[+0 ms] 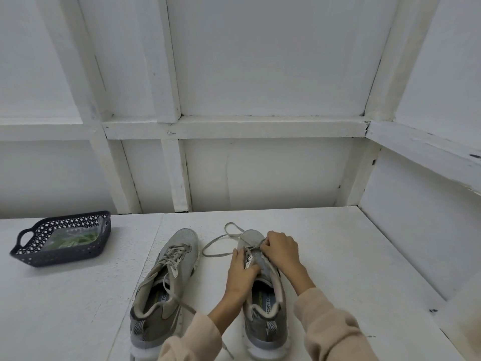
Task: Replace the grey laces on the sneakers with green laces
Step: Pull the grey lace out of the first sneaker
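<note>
Grey lace coming out of the first shoe; green not yet begun
The shoe [265, 327] under both hands reads "MORY FO" on its insole; left hand [240, 269] grips its upper, fingers curled, and right hand [279, 247] pinches the grey lace [218, 255] at the front eyelets, with freed loops just beyond. The next move likely calls for drawing it clear. The other shoe [161, 282], left of the hands, is laced grey; green laces [78, 239] lie in the basket [62, 257] far left
</note>
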The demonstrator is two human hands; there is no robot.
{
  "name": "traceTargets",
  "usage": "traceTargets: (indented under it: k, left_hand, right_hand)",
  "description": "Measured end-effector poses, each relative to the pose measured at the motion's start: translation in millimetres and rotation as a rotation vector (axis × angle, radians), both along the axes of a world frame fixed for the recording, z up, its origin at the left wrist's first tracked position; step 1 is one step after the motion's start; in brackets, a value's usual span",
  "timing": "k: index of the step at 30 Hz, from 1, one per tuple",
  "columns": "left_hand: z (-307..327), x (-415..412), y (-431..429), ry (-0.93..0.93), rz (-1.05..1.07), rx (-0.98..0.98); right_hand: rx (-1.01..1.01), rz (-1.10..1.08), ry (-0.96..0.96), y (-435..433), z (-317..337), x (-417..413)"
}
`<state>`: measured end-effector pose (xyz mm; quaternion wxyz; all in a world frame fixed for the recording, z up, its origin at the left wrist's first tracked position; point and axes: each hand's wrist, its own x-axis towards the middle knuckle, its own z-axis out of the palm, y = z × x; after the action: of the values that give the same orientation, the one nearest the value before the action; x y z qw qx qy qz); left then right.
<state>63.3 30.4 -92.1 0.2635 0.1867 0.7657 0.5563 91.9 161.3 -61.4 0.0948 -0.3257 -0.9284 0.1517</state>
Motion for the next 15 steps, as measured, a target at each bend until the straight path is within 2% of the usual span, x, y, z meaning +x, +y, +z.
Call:
traceTargets:
  k: [4,10,15]
  left_hand:
    - [16.1,9.1,-4.2,0.02,-0.008,-0.015]
    - [20.9,14.2,-4.7,0.038,-0.014,-0.051]
    - [19.4,13.7,-4.0,0.082,-0.041,-0.057]
  right_hand:
    - [0.006,-0.014,0.032,4.1,-2.2,-3.5]
    - [-0.266,0.028,0.053,18.1,-0.7,4.7]
    - [-0.128,0.028,0.036,9.8,4.1,1.0]
